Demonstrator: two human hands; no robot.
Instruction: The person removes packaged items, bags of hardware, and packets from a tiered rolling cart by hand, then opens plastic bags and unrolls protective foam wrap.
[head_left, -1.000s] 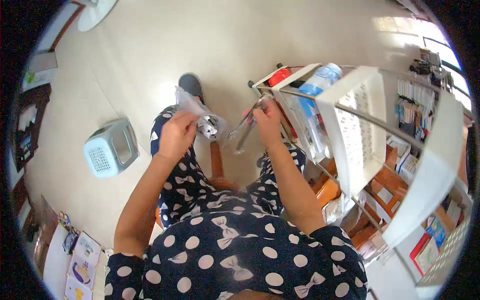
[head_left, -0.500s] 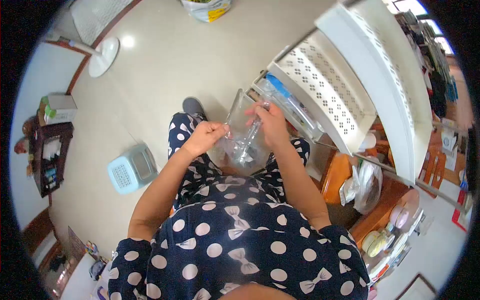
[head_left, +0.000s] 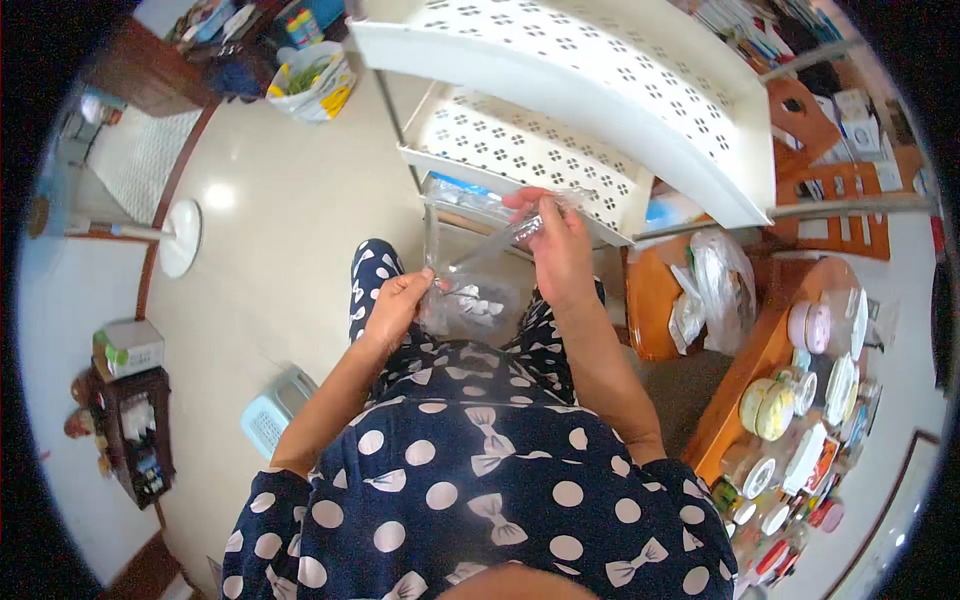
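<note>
A clear plastic bag (head_left: pixel 470 305) hangs between my two hands, in front of my lap, with some small white pieces showing through its lower part. My left hand (head_left: pixel 401 303) pinches its left edge between thumb and fingers. Higher and to the right, my right hand (head_left: pixel 560 245) grips a gathered, twisted strip of the same clear plastic. Just beyond the hands stands a white shelf rack with a flower-cut pattern (head_left: pixel 520 135), and a blue-and-clear package (head_left: pixel 465 190) lies in its lower tier.
The rack's upper tier (head_left: pixel 600 80) juts out ahead. A light-blue plastic stool (head_left: pixel 272 408) stands at left on the floor. Right of me are an orange wooden chair (head_left: pixel 650 310) with a plastic bag (head_left: pixel 722 290), and a counter of jars (head_left: pixel 768 408). A white bag with greens (head_left: pixel 312 85) sits farther off.
My view has turned to the right, so the rack now lies straight ahead. My hands are farther apart, the right one raised, and the plastic is stretched between them.
</note>
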